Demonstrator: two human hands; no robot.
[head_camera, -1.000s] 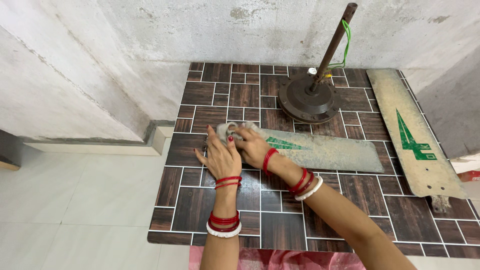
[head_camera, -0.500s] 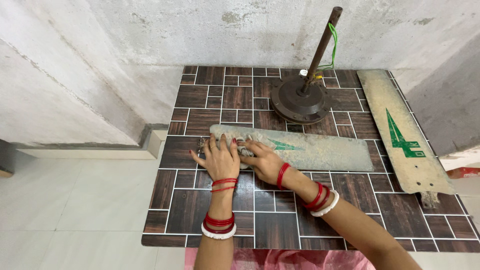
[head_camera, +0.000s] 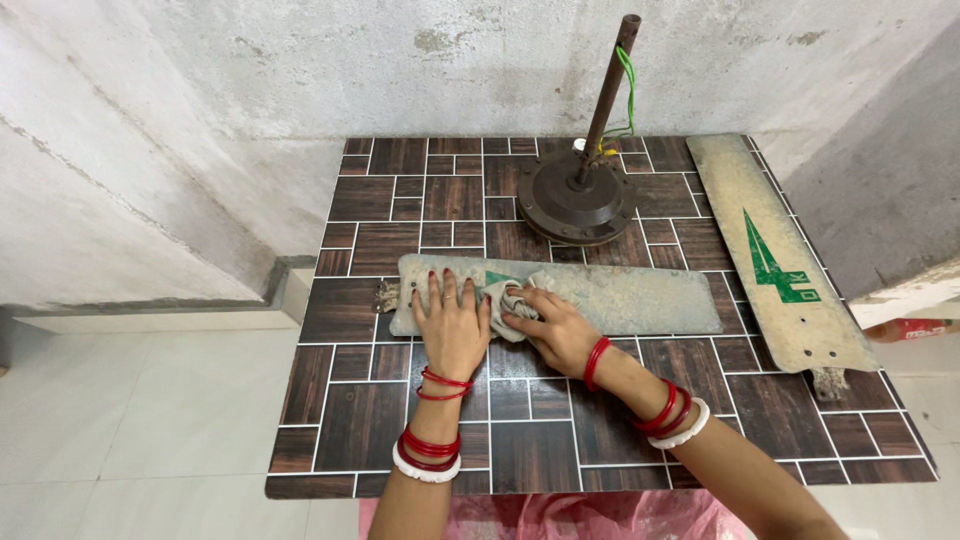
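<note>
Left hand (head_camera: 453, 322) flat on near fan blade (head_camera: 640, 297), fingers (head_camera: 446, 287) spread open, pressing down its left end. Right hand (head_camera: 555, 328) closed around crumpled grey cloth (head_camera: 512, 297), pressed onto same blade just beside left hand. Blade lying crosswise at centre of tile-patterned worktop (head_camera: 380, 400). Second blade (head_camera: 775, 255) along right edge, well apart. Brown fan motor (head_camera: 577, 200) with upright rod behind, near wall.

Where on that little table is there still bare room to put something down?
The left-back corner, between the table edge and the motor, is bare. So is the front strip, either side of the forearms. The middle is crowded: the left hand and the right hand with a cloth are on the blade. A second blade fills the right side.
</note>
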